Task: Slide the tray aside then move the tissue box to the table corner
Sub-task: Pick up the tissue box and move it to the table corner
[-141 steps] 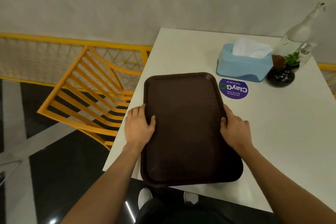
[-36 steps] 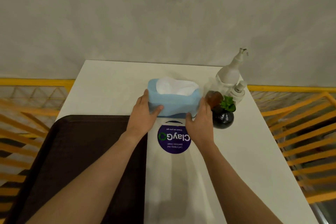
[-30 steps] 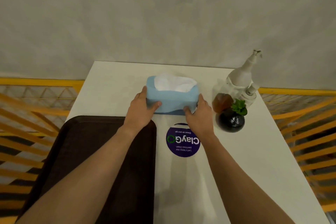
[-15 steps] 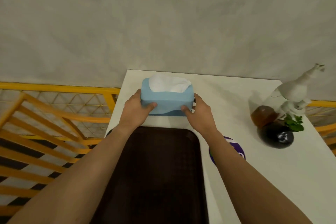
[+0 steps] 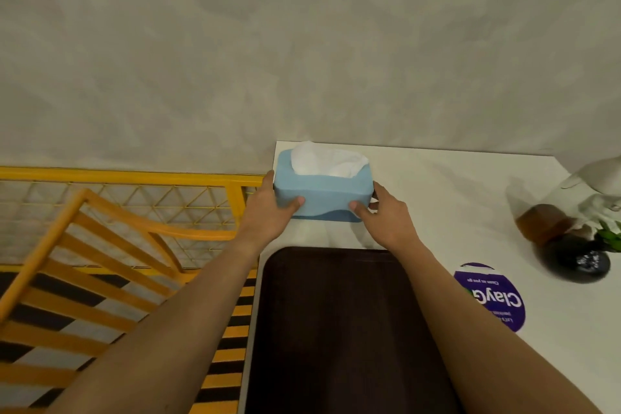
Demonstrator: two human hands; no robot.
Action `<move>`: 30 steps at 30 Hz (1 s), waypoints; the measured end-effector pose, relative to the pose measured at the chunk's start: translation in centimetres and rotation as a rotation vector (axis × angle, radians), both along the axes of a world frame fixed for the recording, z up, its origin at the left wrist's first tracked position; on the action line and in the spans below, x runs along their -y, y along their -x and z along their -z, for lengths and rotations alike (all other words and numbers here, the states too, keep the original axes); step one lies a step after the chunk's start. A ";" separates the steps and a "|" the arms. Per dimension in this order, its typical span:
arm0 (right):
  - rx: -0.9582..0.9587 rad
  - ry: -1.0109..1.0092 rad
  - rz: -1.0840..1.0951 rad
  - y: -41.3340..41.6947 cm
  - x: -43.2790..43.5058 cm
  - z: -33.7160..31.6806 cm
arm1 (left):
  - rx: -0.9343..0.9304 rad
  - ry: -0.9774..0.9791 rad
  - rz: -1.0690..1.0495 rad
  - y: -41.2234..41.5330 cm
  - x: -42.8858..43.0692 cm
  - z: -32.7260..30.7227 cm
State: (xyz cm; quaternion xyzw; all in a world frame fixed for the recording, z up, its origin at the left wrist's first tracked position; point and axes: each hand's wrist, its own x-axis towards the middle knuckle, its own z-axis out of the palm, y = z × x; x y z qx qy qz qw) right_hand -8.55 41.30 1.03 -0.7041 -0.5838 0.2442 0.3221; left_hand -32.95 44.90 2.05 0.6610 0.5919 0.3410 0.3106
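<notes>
The light blue tissue box (image 5: 324, 193), with white tissue sticking out of its top, sits at the far left corner of the white table (image 5: 447, 198), close to the wall. My left hand (image 5: 268, 212) grips its left end and my right hand (image 5: 386, 215) grips its right end. The dark brown tray (image 5: 342, 329) lies along the table's left edge, just in front of the box, between my forearms.
A round purple sticker (image 5: 490, 296) lies right of the tray. At the far right stand a black pot with a green plant (image 5: 578, 262), a brown jar (image 5: 541, 222) and a white pump bottle (image 5: 601, 175). An orange chair (image 5: 100, 255) and yellow railing (image 5: 127, 175) are left of the table.
Both hands have carried the tissue box leftward and away from the sticker to the far left corner. The tray lies against the left edge, where it was slid earlier.
</notes>
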 end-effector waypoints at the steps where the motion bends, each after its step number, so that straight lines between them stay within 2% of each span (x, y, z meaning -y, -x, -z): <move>1: 0.002 0.009 -0.005 0.1 -0.2 0.1 | 0.000 0.010 -0.003 0.2 -0.3 0.2; 30: -0.050 0.061 -0.032 -0.4 -12.3 1.5 | 0.091 0.032 -0.011 -0.6 -11.7 2.3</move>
